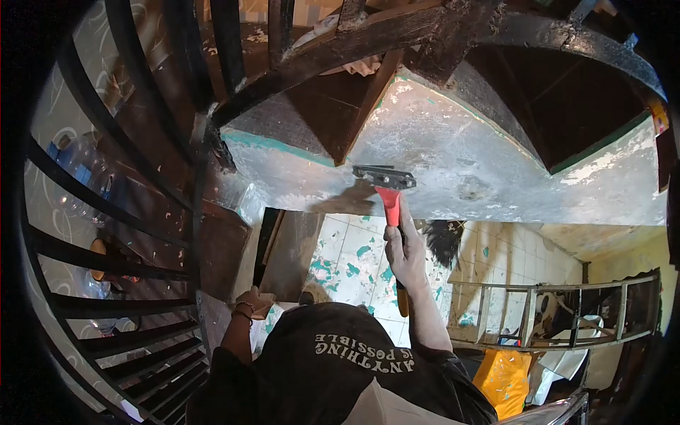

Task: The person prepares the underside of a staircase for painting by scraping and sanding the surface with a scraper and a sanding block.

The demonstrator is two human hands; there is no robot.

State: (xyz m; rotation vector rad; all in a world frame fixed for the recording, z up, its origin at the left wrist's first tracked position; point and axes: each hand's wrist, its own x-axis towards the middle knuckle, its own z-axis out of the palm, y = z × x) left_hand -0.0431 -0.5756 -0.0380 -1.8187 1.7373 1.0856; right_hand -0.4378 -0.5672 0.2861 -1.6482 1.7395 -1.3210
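Note:
My right hand (406, 258) is closed around the handle of a red scraper (389, 202), its index finger stretched along the handle. The scraper's wide dark head lies against the side of the staircase (453, 170), a grey surface with worn patches and strips of green paint on its stepped edge. My left hand (256, 304), with bracelets at the wrist, is at the lower left, near a brown wooden board (295, 255). Its fingers are partly bent and too small to make out clearly.
Black metal railings (127, 269) curve along the left, with plastic bottles (81, 177) behind them. Green paint flakes lie on the tiled floor (347, 248). A ladder (567, 287) and a yellow bag (503, 379) are at the lower right.

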